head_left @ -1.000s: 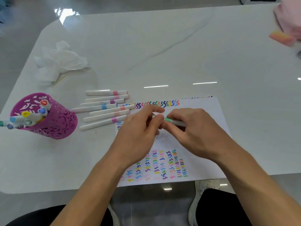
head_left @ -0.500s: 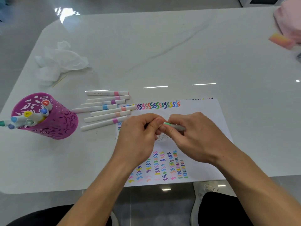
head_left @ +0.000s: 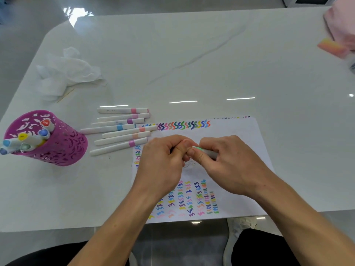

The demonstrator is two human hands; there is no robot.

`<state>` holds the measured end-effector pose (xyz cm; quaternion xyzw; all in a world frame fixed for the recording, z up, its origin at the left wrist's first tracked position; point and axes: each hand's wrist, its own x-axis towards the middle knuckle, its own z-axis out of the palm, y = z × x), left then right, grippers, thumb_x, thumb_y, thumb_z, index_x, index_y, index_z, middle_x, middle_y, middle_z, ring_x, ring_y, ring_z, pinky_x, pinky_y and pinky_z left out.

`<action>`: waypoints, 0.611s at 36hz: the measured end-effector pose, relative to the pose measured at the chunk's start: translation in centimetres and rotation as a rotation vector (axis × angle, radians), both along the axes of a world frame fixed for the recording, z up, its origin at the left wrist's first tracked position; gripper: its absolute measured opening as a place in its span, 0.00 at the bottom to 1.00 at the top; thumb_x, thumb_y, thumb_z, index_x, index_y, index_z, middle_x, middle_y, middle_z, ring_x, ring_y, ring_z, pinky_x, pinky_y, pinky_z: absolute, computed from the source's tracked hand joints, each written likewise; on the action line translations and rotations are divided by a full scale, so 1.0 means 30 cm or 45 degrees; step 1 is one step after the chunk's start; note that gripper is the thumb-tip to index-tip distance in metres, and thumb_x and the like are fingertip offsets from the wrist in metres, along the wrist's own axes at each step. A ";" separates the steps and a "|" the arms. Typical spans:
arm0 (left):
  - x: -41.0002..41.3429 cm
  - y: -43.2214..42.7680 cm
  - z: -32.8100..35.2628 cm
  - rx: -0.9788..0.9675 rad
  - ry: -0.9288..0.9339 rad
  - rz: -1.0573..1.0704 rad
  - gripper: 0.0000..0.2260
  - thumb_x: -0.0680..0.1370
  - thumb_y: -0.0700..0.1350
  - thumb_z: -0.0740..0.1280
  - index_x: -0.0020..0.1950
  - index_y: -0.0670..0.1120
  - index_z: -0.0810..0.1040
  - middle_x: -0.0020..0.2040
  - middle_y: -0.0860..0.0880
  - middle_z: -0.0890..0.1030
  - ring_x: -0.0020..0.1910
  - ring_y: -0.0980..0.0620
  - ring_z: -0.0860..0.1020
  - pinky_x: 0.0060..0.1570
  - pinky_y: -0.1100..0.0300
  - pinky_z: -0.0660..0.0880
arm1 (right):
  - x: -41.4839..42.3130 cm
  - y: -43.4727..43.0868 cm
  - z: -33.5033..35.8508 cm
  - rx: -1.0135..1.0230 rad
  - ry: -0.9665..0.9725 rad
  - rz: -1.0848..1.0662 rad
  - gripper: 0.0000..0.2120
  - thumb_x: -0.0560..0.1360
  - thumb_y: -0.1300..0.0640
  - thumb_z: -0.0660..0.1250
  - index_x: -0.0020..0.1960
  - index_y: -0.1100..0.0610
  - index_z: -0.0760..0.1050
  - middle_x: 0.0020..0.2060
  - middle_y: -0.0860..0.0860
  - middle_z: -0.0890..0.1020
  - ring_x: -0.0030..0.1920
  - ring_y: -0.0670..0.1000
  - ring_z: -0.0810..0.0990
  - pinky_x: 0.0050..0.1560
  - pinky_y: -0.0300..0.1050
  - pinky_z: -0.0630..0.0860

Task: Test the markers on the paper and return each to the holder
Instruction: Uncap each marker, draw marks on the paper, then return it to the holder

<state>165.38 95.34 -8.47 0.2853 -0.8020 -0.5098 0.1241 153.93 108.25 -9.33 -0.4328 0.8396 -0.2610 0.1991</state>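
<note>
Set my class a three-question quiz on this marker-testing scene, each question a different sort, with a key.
1. True or false: the purple holder stands on the paper.
2. The marker gripped by the left hand and right hand has a band that is: A green, B red, C black.
3. Fill in: ___ loose markers lie in a row right of the holder.
Key: 1 false; 2 A; 3 seven.
</note>
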 end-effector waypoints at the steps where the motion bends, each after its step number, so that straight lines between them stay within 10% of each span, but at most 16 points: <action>1: -0.002 0.002 -0.002 0.006 -0.002 0.001 0.12 0.82 0.42 0.65 0.45 0.55 0.86 0.33 0.59 0.82 0.35 0.61 0.79 0.34 0.72 0.73 | -0.001 0.001 -0.002 0.006 -0.006 -0.004 0.25 0.82 0.39 0.63 0.31 0.52 0.66 0.24 0.47 0.69 0.28 0.50 0.68 0.30 0.44 0.64; 22: -0.033 0.016 -0.015 -0.063 0.022 0.074 0.09 0.81 0.47 0.66 0.49 0.56 0.85 0.37 0.60 0.83 0.37 0.61 0.81 0.38 0.67 0.77 | -0.019 0.024 0.008 0.025 -0.110 -0.093 0.28 0.78 0.31 0.57 0.32 0.52 0.63 0.24 0.47 0.66 0.27 0.48 0.65 0.30 0.41 0.60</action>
